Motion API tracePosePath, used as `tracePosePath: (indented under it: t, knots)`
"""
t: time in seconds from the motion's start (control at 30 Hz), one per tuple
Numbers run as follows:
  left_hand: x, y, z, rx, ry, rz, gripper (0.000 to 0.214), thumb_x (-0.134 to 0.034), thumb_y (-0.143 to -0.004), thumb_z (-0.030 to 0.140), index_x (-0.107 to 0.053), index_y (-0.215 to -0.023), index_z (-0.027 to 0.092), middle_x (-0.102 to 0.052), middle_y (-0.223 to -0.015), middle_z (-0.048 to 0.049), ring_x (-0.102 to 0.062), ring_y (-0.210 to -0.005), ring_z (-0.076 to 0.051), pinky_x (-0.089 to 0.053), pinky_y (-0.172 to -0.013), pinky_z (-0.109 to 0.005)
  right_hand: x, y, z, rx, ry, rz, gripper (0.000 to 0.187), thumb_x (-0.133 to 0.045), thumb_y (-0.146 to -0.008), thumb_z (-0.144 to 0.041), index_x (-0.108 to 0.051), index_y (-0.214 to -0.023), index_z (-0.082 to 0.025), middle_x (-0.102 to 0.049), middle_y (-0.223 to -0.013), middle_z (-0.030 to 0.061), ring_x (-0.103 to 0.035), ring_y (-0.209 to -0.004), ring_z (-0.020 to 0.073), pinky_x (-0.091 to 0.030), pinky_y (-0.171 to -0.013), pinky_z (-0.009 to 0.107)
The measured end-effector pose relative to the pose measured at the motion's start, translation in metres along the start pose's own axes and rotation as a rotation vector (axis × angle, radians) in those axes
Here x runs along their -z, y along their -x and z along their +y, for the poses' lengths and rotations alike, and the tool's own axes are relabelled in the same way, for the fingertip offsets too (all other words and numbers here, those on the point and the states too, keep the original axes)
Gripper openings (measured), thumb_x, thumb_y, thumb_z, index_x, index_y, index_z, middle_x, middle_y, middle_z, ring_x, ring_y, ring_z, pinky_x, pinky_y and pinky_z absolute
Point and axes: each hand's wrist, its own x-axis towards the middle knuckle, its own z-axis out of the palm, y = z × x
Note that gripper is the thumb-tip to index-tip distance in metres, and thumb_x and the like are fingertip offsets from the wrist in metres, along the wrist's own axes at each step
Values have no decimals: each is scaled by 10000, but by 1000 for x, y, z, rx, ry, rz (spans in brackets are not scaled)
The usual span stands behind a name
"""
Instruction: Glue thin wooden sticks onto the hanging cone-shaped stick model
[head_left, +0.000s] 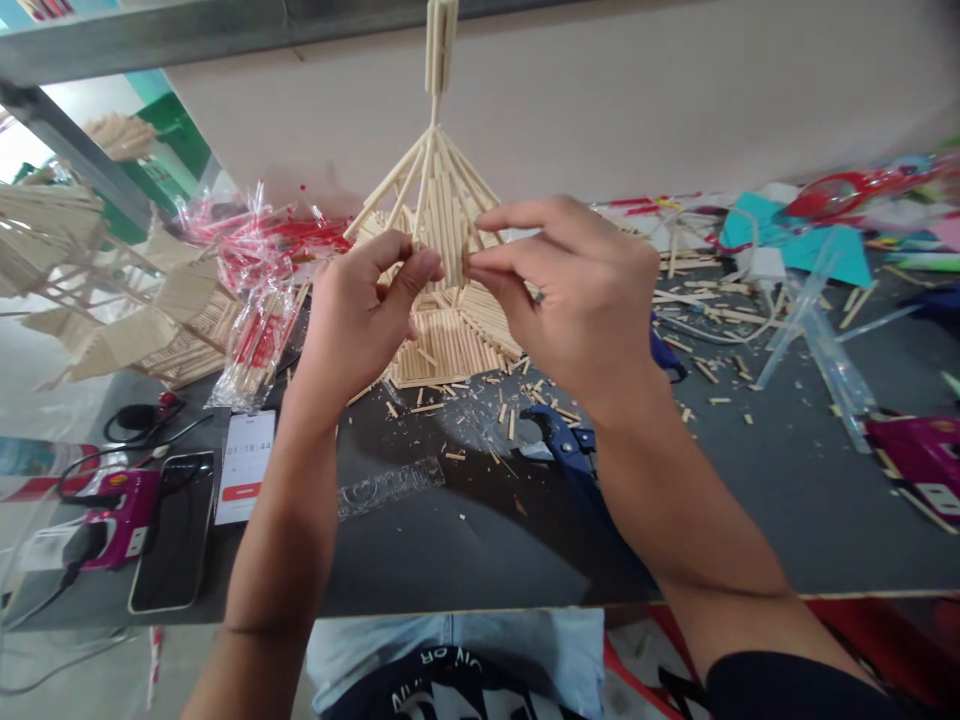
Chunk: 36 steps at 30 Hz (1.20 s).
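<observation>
In front of me stands a model tower of pale wooden sticks (431, 160), with sticks fanning down from a narrow top like a roof. A panel of sticks set side by side (446, 225) fills part of this roof's front. My left hand (375, 300) pinches the panel's lower left edge between thumb and fingers. On the other side, my right hand (570, 290) has its thumb and forefinger closed at the panel's right edge. Below the hands lies the stick base (450, 345). Blue-handled cutters (570, 450) rest near my right forearm, partly hidden by it.
Loose stick offcuts (510, 410) litter the dark table (465, 560). At left are another stick model (150, 310), a bagged stick bundle (259, 345), phones (244, 465) and a purple power strip (127, 520). Clear glue sticks (832, 370) and a magenta block (919, 465) lie at right.
</observation>
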Motion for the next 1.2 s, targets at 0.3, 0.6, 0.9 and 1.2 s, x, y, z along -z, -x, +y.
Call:
tracePosePath:
  t: [0.3, 0.6, 0.9, 1.2]
  knots:
    - [-1, 0, 2, -25, -28, 15, 245, -566, -1011, 296, -573, -785, 202, -599, -678, 32, -621, -505, -73, -459, -507, -219, 3, -3, -12, -78, 69, -69, 245, -475, -1016, -296, -707, -984, -224, -646, -1308, 130, -684, -784, 177, -541, -644, 336]
    - [-1, -1, 0, -35, -17, 16, 225, -560, -1019, 302, -601, -821, 202, -638, -697, 27, -622, -512, -69, -464, -510, -200, 0, -8, -11, -26, 145, -96, 247, -422, -1027, -267, -661, -1004, -209, -648, -1216, 108, -650, -744, 141, -516, -611, 301]
    - [-1, -3, -3, -23, -8, 13, 234, -556, -1016, 308, -583, -811, 198, -666, -763, 20, -620, -503, -63, -473, -513, -206, -4, -12, -8, -1, 221, -73, 238, -403, -1036, -265, -618, -956, -201, -639, -1217, 100, -620, -707, 116, -523, -662, 301]
    - [1, -1, -3, -28, -3, -10, 225, -553, -1016, 329, -598, -830, 209, -684, -784, 15, -619, -517, -66, -488, -515, -211, 9, -12, 7, 0, 130, -23, 234, -479, -1032, -357, -671, -988, -231, -661, -1183, 100, -651, -805, 155, -550, -729, 318]
